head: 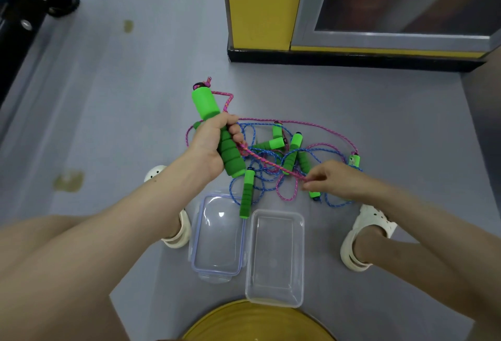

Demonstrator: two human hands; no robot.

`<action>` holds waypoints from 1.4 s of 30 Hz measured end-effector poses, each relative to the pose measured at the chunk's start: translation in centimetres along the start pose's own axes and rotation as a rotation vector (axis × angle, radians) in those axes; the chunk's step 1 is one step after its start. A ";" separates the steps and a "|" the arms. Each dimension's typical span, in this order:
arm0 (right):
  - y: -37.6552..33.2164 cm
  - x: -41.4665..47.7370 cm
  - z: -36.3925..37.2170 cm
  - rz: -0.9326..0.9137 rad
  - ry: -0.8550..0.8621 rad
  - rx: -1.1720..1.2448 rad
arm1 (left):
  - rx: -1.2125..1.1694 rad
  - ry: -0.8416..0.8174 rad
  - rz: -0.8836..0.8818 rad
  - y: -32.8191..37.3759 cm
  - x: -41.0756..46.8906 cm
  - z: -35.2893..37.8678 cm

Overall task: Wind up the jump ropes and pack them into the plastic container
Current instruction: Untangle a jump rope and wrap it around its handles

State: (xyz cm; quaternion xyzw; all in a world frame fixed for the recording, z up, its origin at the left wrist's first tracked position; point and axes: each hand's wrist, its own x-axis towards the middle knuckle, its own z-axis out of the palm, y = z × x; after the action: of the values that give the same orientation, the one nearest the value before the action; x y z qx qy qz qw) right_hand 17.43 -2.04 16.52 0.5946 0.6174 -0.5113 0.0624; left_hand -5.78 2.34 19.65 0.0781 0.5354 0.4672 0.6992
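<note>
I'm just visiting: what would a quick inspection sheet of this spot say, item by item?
Surface: grey floor, a few yellowish stains.
Job's things: tangled jump ropes on the floor; empty clear container with its lid beside it.
Clutter: nothing seen.
Hands: left hand grips a green handle; right hand pinches the pink cord.
Cables: nothing seen.
Surroundings: yellow pillar, black frame, yellow stool.

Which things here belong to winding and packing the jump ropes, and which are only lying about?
For the job: pink rope, pinched by the right hand; green handle, gripped by the left hand; blue ropes; loose handles; clear container; its lid.

Just lying about: yellow stool; black frame; yellow cabinet; floor stain.
</note>
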 end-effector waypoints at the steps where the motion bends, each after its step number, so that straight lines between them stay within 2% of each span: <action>1: 0.4 -0.1 -0.1 0.017 0.003 0.002 | 0.010 0.018 0.019 0.2 0.0 -0.2; 6: 1.1 -0.2 -0.7 0.073 0.058 0.065 | 0.074 0.096 0.050 0.1 0.6 -1.1; 9: 0.4 -0.1 -0.6 0.081 0.164 0.028 | 0.153 0.068 0.044 -0.5 0.5 -0.9; 11: 0.0 0.2 -0.5 0.139 0.208 0.221 | 0.233 0.015 0.059 -0.8 0.2 -0.6; 15: -1.5 0.9 -1.3 0.324 0.216 0.813 | 0.450 -0.140 0.121 -1.8 -0.4 0.5; 18: -2.5 1.2 -1.3 0.331 0.264 0.941 | 0.537 -0.244 0.090 -2.7 -1.1 1.4; 23: -3.7 1.3 -0.8 0.295 0.340 0.917 | 0.629 -0.385 0.013 -3.8 -2.0 2.7; 28: -4.1 1.2 -0.6 0.260 0.291 0.710 | 0.542 -0.494 -0.059 -4.0 -2.6 3.5; 30: -3.9 1.2 -0.6 0.247 0.295 0.694 | 0.473 -0.483 -0.074 -3.8 -2.4 3.5; 32: -3.5 1.2 -0.6 0.244 0.312 0.689 | 0.358 -0.397 -0.081 -3.5 -1.9 3.4; 37: -1.4 0.5 -1.0 0.163 0.270 0.551 | 0.125 -0.016 -0.045 -0.9 0.2 1.4; 42: 1.0 -0.2 -1.3 0.047 0.291 -0.089 | 0.078 0.221 0.055 1.4 1.9 -2.1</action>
State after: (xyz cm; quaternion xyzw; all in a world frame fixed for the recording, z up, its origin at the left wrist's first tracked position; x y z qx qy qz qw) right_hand 18.98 -1.46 16.67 0.6733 0.6278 -0.3903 0.0107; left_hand -8.27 3.73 18.31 0.0678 0.6247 0.4708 0.6192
